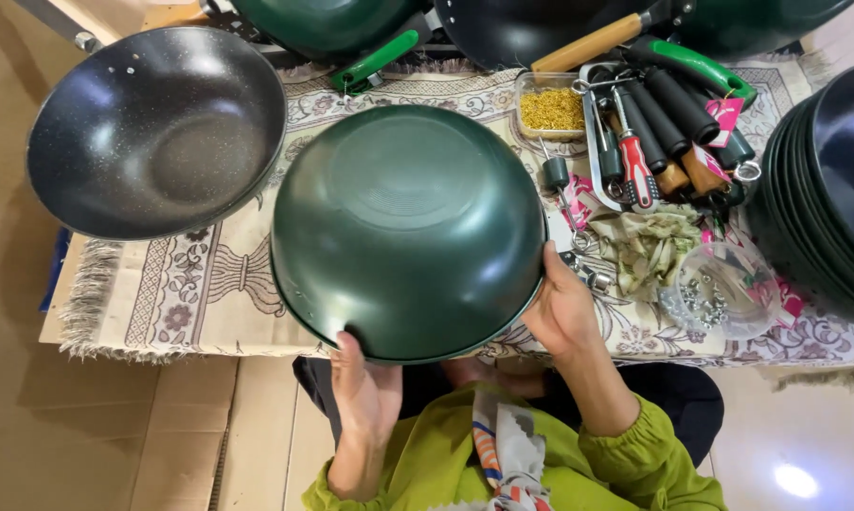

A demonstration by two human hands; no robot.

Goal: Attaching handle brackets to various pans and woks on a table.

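Head view: both hands, left [365, 402] and right [561, 308], grip the upturned green wok [408, 232] by its rim; best kept level.

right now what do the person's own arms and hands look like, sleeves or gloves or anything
Both hands are bare: no gloves, rings or watch show on the left hand or the right hand. The forearms are uncovered; lime-green sleeves are pushed up, the right one gathered into an elastic cuff.
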